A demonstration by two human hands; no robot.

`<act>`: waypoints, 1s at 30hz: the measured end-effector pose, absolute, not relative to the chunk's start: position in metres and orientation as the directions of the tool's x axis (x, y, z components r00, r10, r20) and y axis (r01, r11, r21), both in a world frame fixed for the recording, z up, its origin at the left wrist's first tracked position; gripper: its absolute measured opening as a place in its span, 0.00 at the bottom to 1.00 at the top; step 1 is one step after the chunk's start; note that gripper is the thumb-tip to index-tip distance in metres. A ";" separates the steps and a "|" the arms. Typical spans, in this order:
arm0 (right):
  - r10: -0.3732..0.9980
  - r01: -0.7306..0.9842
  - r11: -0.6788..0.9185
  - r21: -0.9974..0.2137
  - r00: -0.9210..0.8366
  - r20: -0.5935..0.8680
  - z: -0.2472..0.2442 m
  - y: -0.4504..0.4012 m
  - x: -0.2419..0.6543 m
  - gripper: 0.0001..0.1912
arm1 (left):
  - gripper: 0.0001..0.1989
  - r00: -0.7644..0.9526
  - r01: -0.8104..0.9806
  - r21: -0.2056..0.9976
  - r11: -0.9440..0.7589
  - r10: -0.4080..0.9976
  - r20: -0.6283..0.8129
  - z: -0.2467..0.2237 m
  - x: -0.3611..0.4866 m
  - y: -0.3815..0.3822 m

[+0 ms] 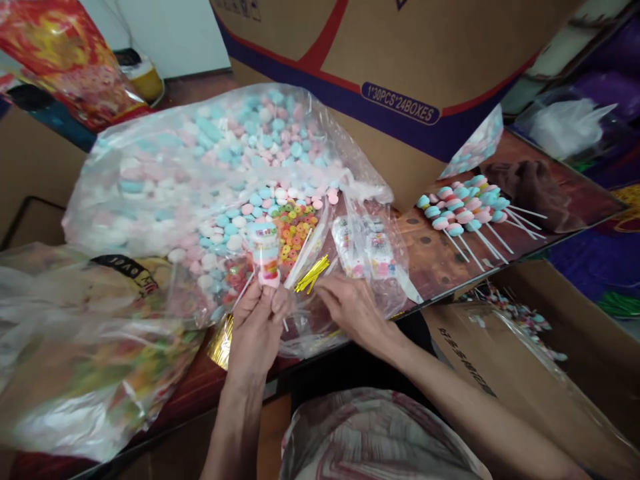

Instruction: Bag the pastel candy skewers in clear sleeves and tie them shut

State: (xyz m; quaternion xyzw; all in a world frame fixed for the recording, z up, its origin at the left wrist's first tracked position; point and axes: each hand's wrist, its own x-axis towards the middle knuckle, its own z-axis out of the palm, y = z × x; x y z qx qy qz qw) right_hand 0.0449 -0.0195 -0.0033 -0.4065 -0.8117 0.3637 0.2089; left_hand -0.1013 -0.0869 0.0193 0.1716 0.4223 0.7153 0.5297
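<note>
My left hand (263, 310) is closed around the lower end of a marshmallow lollipop (267, 250) in a clear printed wrapper, held upright with its candy end up. Beside it, my right hand (353, 310) has its fingers drawn together at the edge of a small pile of gold twist ties (313, 273). Whether a tie sits between those fingertips is hidden. White lollipop sticks (301, 257) lie just beyond the ties. Ring-shaped gummies (295, 230) in orange, yellow and green are heaped behind the held lollipop. Printed wrappers (367, 247) lie in clear plastic to the right.
A big clear bag of pastel marshmallows (220, 147) spreads across the table. Finished lollipops (467, 207) are stacked at right. A large carton (380, 73) stands behind, an open box (530, 360) sits below right, and a bag of colourful candy (100, 373) lies left.
</note>
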 end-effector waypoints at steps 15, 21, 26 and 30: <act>0.666 0.589 0.743 -0.317 -0.696 0.268 -0.035 0.023 0.035 0.12 | 0.15 -0.450 -0.640 0.767 -0.041 0.829 -0.331 0.005 -0.098 -0.071; 0.790 0.633 0.596 -0.493 -0.573 0.220 -0.033 0.024 0.036 0.10 | 0.16 -0.529 -0.627 0.779 -0.026 0.748 -0.401 0.005 -0.091 -0.064; 0.821 0.592 0.530 -0.607 -0.536 0.195 -0.033 0.026 0.037 0.10 | 0.14 -0.619 -0.509 0.856 -0.092 0.730 -0.290 0.004 -0.083 -0.059; 0.824 0.542 0.525 -0.657 -0.516 0.233 -0.033 0.030 0.036 0.11 | 0.12 -0.635 -0.476 0.871 -0.119 0.732 -0.247 0.004 -0.081 -0.056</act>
